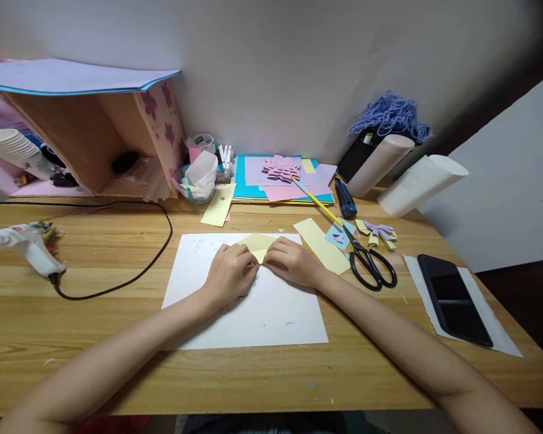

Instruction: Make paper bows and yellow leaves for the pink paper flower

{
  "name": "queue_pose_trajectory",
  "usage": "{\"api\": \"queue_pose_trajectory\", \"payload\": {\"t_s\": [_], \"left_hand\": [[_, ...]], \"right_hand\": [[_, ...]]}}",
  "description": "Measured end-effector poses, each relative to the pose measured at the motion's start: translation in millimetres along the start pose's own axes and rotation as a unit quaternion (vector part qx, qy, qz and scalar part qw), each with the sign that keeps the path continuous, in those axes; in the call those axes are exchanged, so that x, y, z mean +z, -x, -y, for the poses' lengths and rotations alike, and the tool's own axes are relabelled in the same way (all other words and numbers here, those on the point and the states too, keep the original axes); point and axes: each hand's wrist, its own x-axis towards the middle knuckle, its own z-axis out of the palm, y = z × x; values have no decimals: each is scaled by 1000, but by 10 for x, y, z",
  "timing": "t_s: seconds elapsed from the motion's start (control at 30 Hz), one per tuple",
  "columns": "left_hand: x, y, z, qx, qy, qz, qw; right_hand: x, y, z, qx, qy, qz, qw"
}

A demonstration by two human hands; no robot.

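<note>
A piece of pale yellow paper (257, 242) is pinched at its near edge between my two hands, over a white sheet (271, 319) on the wooden table. My left hand (230, 271) grips its left side with curled fingers. Close beside it, my right hand (294, 260) closes on the right side, thumb and fingers pressed together. Part of the yellow paper is hidden behind the fingers. To the right lie a yellow paper strip (322, 246), a small blue paper square (340, 234) and black-handled scissors (368, 260).
A white glue gun (29, 246) with a black cord lies at left, before an open cardboard box (163, 132). A pink paper flower (281, 168) tops coloured sheets at the back. A blue cutter (345, 199), paper bow (377, 233) and phone (455, 298) are at right.
</note>
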Motion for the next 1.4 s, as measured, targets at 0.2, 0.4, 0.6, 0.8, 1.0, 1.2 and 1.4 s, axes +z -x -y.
{"api": "queue_pose_trajectory", "payload": {"t_s": [0.2,0.4,0.6,0.8,1.0,1.2,1.4], "left_hand": [[-20,-11,36,-77,88,35,993],[-19,-32,64,-127,165,59,976],[-15,-44,51,-159,156,56,973],[-36,-66,46,-164,154,76,971],[-66,-86,19,-174,141,90,970],[-46,-89,3,-190,122,84,971],[-34,-99,-24,-206,97,82,970]], "right_hand": [[-37,-12,5,87,-97,28,991],[-49,-50,29,175,-142,41,973],[11,-73,68,247,-152,22,957],[1,-82,61,278,-170,31,945],[10,-88,51,303,-169,41,937],[28,-107,76,334,-155,36,929],[32,-117,104,364,-141,40,920]]}}
